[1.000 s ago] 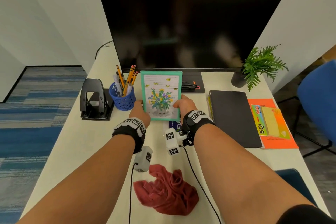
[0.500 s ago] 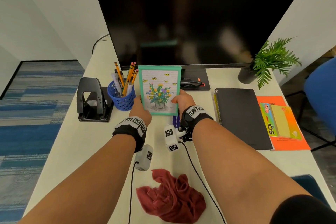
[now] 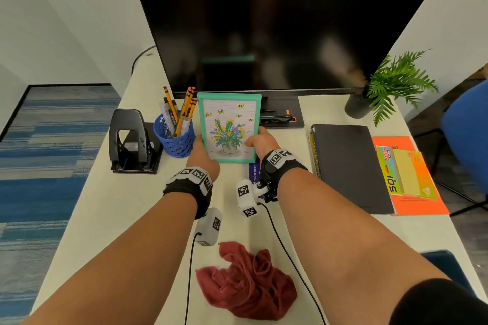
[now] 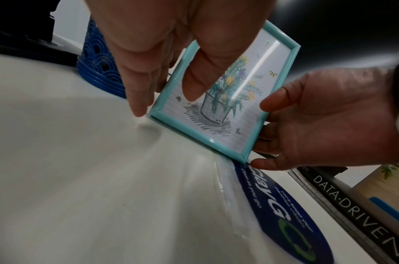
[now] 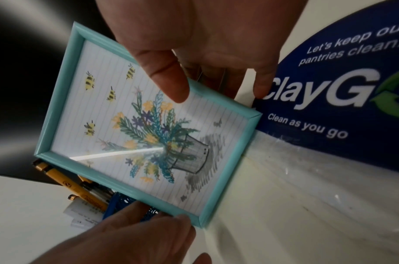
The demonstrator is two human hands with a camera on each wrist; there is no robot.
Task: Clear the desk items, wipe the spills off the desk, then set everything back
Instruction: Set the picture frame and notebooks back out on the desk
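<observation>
A teal picture frame (image 3: pixel 229 126) with a flower drawing stands upright in front of the monitor base, its lower edge at the desk (image 3: pixel 105 206). My left hand (image 3: pixel 203 152) grips its left edge, thumb on the glass. My right hand (image 3: pixel 260 141) holds its right edge the same way. The left wrist view shows the frame (image 4: pixel 227 100) pinched between my left hand (image 4: pixel 171 44) and my right hand (image 4: pixel 329 121). In the right wrist view the frame (image 5: pixel 137 134) has my right hand (image 5: pixel 205 35) above it and my left hand (image 5: pixel 126 237) below. A crumpled red cloth (image 3: pixel 248 282) lies near me.
A blue pencil cup (image 3: pixel 175 140) and a black hole punch (image 3: pixel 130 140) stand left of the frame. The monitor (image 3: pixel 264 21) is behind it. To the right lie a black book (image 3: pixel 348 166), an orange folder with sticky notes (image 3: pixel 406 174) and a potted plant (image 3: pixel 390 87). A blue sticker (image 5: pixel 340 89) lies under my right wrist.
Both hands have eased the frame a little farther back toward the monitor stand. The head view has leaned in closer to the desk.
</observation>
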